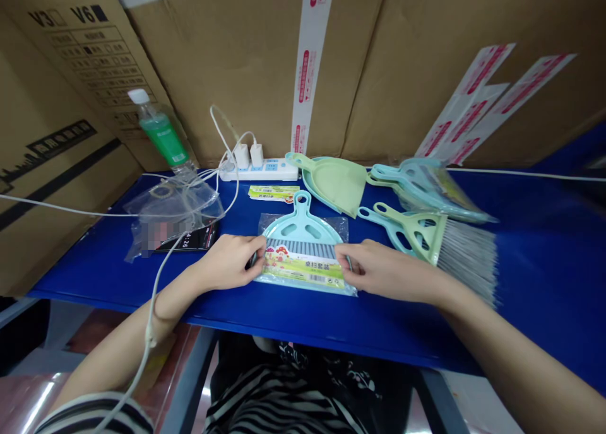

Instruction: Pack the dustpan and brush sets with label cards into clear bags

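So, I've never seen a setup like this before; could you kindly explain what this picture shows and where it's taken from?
There's no machine here: these are a person's bare hands, seen from one camera worn on the head, looking forward and down. The left hand and right hand hold, from either side, a pale blue dustpan and brush set in a clear bag with a yellow-green label. The blue table also bears a green dustpan and a power strip.
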`<state>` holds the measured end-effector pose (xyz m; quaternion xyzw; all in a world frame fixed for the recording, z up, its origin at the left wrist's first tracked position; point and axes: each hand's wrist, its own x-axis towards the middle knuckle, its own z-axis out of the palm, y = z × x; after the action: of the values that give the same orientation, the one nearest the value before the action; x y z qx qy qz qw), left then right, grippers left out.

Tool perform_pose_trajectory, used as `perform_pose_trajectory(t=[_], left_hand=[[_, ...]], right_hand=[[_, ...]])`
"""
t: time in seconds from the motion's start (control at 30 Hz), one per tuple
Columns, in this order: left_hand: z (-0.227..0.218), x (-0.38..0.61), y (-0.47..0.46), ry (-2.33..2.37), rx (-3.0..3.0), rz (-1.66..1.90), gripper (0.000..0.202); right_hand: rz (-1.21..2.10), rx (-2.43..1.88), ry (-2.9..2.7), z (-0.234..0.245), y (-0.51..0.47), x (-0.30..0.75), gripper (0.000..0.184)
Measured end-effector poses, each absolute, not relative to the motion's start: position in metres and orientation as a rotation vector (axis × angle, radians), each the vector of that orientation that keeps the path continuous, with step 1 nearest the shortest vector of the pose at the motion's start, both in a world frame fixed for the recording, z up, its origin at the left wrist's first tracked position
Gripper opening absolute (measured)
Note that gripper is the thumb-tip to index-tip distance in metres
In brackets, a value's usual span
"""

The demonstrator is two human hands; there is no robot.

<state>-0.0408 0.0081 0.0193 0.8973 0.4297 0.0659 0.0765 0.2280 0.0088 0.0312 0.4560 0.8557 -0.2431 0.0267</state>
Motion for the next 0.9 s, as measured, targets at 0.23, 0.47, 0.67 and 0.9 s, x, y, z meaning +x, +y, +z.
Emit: perform_pose_trajectory(t=[0.23, 0.47, 0.67, 0.9], left_hand=[[0.0160, -0.0454, 0.0086, 1.264, 2.495, 0.354, 0.005], [0.0157, -0.0459, 0.0116, 1.263, 2.420, 0.456, 0.009], [0.0138, -0.0470, 0.0128, 1.206, 2.363, 0.463, 0.007], [0.0163, -0.0468, 0.0105, 1.176, 2.366, 0.477, 0.010]], right_hand=[[-0.932, 1.400, 2.688, 0.0253, 0.0138, 0.2288, 0.024], [-1.028, 1.410, 2.690, 0.0247, 0.0178, 0.2279, 0.024], [-0.909, 1.492, 2.631, 0.0245, 0.0173, 0.2249, 0.027], [-0.973, 1.396, 2.707, 0.0257, 0.0179, 0.2282, 0.025]])
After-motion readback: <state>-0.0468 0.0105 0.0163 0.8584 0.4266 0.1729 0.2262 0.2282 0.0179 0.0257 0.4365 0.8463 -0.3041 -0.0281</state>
